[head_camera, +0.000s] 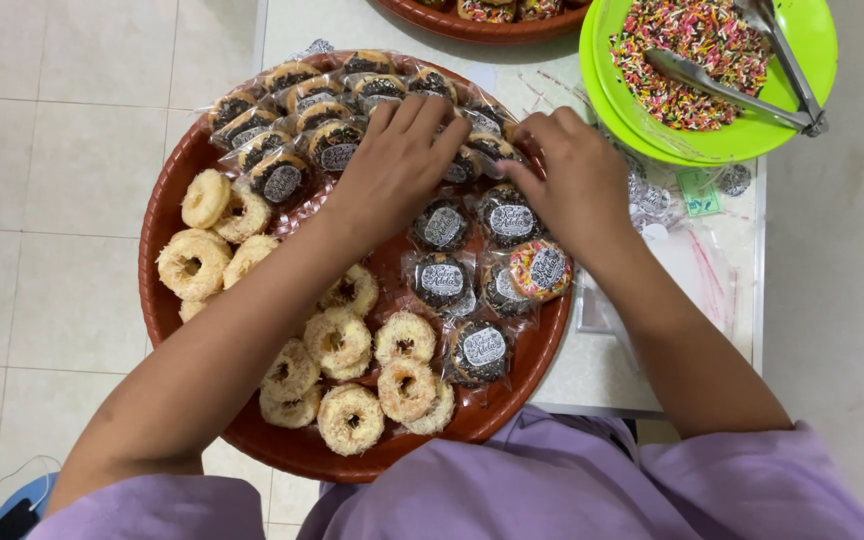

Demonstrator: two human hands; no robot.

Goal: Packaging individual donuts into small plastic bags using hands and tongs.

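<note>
Both bare forearms reach far from purple sleeves; the left hand (pixel 397 165) lies palm down, fingers spread, the right hand (pixel 570 180) curled beside it.

Illumination is even, diffuse and moderately bright, with a neutral-to-warm cast. No single hard source is evident. Shadows are soft: a faint shadow lies beneath the left hand (pixel 392 165) and right hand (pixel 574 180) on the round red-brown tray (pixel 157 225), and a diffuse dark band falls on the white table (pixel 602 370) below the tray's right rim. Small specular highlights appear on the clear wrappers of the packed doughnuts (pixel 442 280) near the tray's far edge, and on the metal tongs (pixel 732 85) in the green bowl (pixel 812 40). Focus is sharp across the tray centre. The violet sleeves (pixel 592 480) at the bottom edge are slightly soft. The floor tiles (pixel 62 150) at left are mildly overexposed. Edge distortion is minimal.
</note>
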